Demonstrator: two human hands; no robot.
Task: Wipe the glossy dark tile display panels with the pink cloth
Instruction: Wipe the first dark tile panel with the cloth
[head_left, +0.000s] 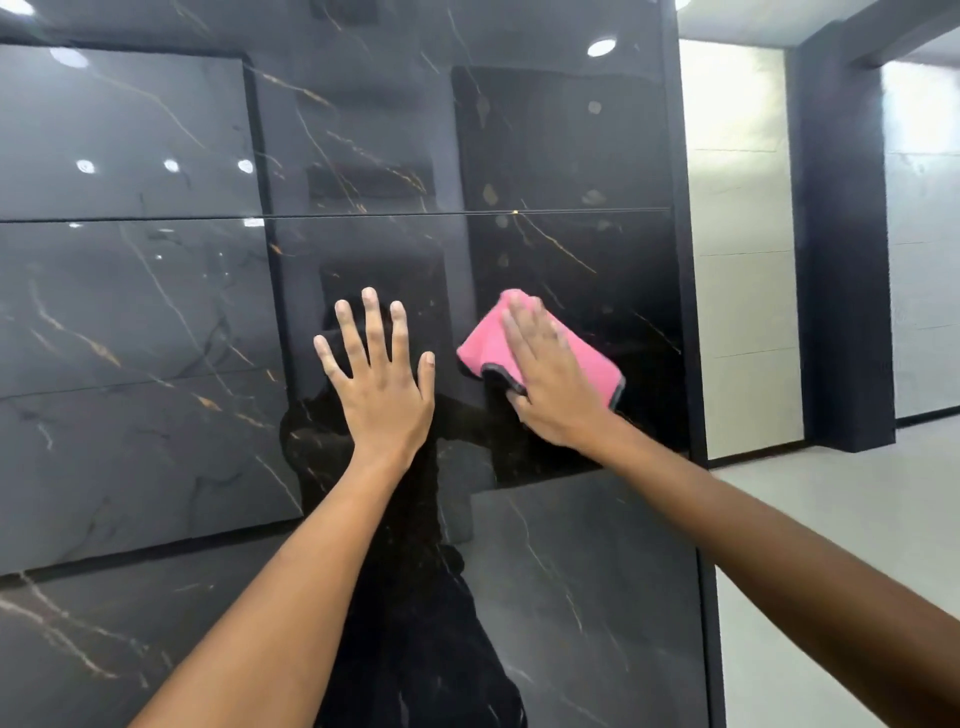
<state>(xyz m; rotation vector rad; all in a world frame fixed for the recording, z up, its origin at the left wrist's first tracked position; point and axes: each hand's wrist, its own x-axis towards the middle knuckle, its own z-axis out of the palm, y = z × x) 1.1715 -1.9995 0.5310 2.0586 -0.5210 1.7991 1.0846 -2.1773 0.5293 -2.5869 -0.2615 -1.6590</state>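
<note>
The cloth (540, 345) is judged to be soft, light and limp, so it will likely crumple or slip on the slick surface unless it is held down across its middle by a flat palm; its grey-bound edge, seen at the lower side, can be pinched if it has to be refolded. It is seen pressed flat against the panel (571, 244), at about three o'clock from the left hand (382, 374) and a little below the thin horizontal seam (363, 214). It is covered by the right hand (553, 379), whose fingers are laid out nearly straight over the pink fabric, the thumb tucked at the lower edge; whether the edge is pinched by the thumb cannot be told. The left hand is spread wide, fingers straight and apart, and nothing is held by it; it appears to be laid against the glossy tile as a brace. The panel itself is judged hard, stiff and slippery, and pale smudges (491, 195) are visible at twelve o'clock from the cloth, above and around the seam, so wiping there appears not yet done. A black frame edge (693, 312) runs at three o'clock from the cloth.
</note>
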